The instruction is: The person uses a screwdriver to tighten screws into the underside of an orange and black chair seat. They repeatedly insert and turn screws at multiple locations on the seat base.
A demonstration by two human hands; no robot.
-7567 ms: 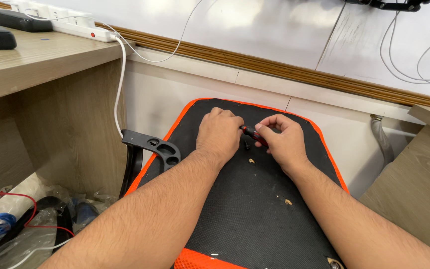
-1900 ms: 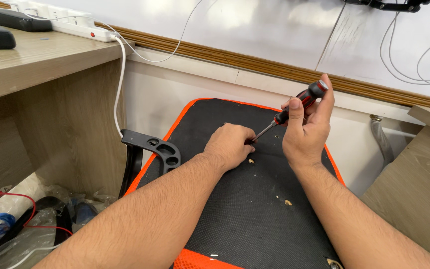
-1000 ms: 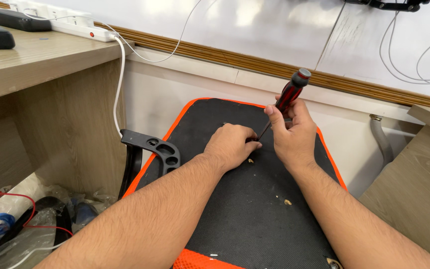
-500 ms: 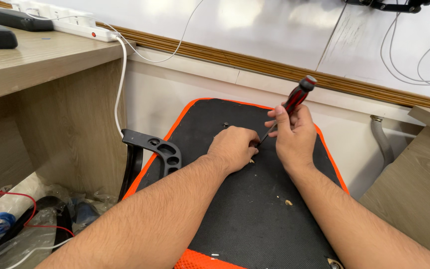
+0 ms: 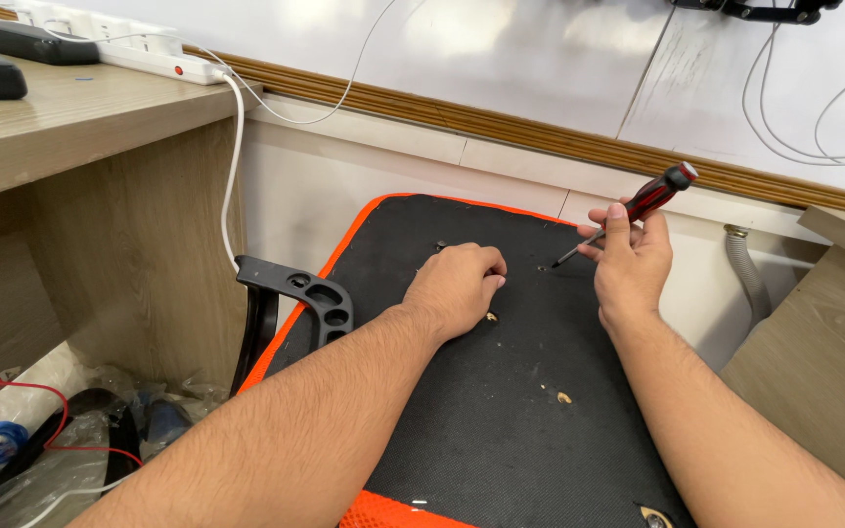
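- right hand (image 5: 631, 262) has its fingers wrapped round a red and black screwdriver (image 5: 638, 205), tip angled down to the left, just off a small hole beside the fingertips
- left hand (image 5: 457, 286) is curled loosely, holding nothing visible, knuckles resting on the black panel (image 5: 501, 420)
- black armrest (image 5: 310, 293) sits well left of that hand

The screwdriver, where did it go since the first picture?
The right hand took up the screwdriver and lifted it, and now holds it tilted, tip just off the black panel. The left hand stayed resting on the panel. The armrest did not move.
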